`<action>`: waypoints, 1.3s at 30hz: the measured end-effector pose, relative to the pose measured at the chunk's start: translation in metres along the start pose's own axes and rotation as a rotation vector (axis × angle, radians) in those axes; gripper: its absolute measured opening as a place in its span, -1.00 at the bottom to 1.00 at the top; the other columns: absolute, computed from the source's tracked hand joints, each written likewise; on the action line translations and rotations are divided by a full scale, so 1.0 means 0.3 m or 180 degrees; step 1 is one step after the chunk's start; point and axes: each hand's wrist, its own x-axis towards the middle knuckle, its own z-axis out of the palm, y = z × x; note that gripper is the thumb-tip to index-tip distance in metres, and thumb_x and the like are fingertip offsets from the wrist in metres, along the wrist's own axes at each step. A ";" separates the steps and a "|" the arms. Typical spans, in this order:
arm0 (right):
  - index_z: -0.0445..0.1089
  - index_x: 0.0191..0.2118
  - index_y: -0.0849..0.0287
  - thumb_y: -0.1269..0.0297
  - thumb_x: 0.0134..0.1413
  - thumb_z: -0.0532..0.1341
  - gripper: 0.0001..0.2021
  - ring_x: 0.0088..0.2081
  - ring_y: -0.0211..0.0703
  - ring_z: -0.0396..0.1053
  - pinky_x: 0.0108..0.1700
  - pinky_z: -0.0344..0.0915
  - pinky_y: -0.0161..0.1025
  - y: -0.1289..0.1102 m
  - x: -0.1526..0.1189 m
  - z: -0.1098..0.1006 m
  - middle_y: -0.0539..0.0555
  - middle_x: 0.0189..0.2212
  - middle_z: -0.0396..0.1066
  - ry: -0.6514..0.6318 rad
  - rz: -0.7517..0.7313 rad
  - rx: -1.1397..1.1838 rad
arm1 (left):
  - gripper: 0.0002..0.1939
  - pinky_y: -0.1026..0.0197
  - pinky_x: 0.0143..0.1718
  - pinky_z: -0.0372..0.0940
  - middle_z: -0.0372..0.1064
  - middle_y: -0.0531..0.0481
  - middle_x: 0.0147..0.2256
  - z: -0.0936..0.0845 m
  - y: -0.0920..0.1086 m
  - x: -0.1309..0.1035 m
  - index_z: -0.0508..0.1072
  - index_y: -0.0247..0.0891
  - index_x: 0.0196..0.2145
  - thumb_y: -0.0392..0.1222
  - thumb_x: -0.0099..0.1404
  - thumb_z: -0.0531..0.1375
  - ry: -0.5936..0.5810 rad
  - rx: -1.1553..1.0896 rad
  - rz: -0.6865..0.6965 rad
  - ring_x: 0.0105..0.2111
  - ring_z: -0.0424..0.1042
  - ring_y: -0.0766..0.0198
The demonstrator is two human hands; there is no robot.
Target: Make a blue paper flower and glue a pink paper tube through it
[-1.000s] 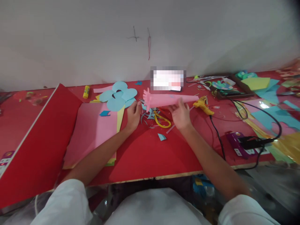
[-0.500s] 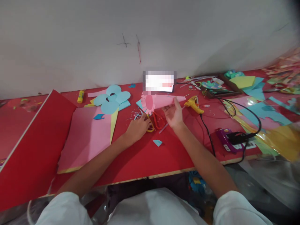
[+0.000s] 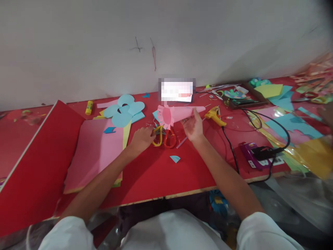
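My right hand (image 3: 193, 129) holds up a pink paper cone (image 3: 182, 113) from below, its thumb on top near the narrow end. The cone's wide end is a fringe of cut tabs and faces left. Below that fringe lie scissors with one yellow and one red handle loop (image 3: 170, 139); the cone hides part of them. My left hand (image 3: 143, 139) has its fingers closed at the yellow loop. A small light-blue paper scrap (image 3: 175, 158) lies nearer the table edge.
A yellow glue gun (image 3: 215, 116) with a black cord lies right of the cone. A lit screen (image 3: 177, 92) stands behind. Blue paper petals (image 3: 126, 111), pink sheets (image 3: 97, 152) and a glue stick (image 3: 89, 107) are at left. A purple power strip (image 3: 251, 156) sits at right.
My left hand has drawn left, and the scissors' handles have shifted left and spread apart. The right hand and cone are nearly still; the fringe has dipped slightly.
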 end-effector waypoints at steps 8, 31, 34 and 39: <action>0.45 -0.22 0.00 -0.17 0.13 0.45 -0.62 0.03 -0.05 0.58 0.04 0.60 -0.10 -0.002 0.011 -0.014 0.02 -0.20 0.64 -0.0117 -0.0011 -0.0135 | -0.71 0.14 -0.39 0.01 0.37 -0.02 -0.51 -0.050 -0.127 -0.087 0.36 -0.15 -0.39 0.03 0.43 0.07 0.0644 -0.1313 0.0162 -0.52 0.30 0.18; 0.48 -0.22 0.01 -0.13 0.20 0.40 -0.68 0.05 -0.04 0.60 0.05 0.58 -0.08 -0.013 -0.005 0.009 0.01 -0.19 0.65 -0.0112 0.0024 -0.0141 | -0.16 -0.39 0.55 -0.15 -0.14 -0.26 0.60 -0.105 -0.222 -0.128 0.16 -0.03 0.53 0.28 0.44 0.26 0.0339 -0.0001 0.1249 0.57 -0.05 -0.31; 0.49 -0.19 -0.02 -0.16 0.19 0.41 -0.67 0.03 -0.06 0.61 0.03 0.59 -0.10 -0.013 -0.009 0.009 -0.01 -0.20 0.66 -0.0200 0.0030 -0.0179 | -0.09 -0.51 0.53 -0.23 -0.20 -0.40 0.60 -0.022 -0.085 -0.026 0.23 -0.15 0.49 0.32 0.37 0.33 -0.0032 0.0192 0.1548 0.60 -0.19 -0.38; 0.50 -0.20 -0.02 -0.16 0.17 0.43 -0.66 0.00 -0.05 0.62 -0.02 0.61 -0.11 -0.019 -0.015 0.010 -0.01 -0.21 0.65 -0.0210 0.0071 -0.0164 | -0.49 -0.52 0.49 -0.19 0.42 -0.42 0.27 0.077 0.002 0.131 0.56 -0.27 0.12 0.16 0.43 0.32 0.0066 -0.0026 0.1572 0.40 0.25 -0.35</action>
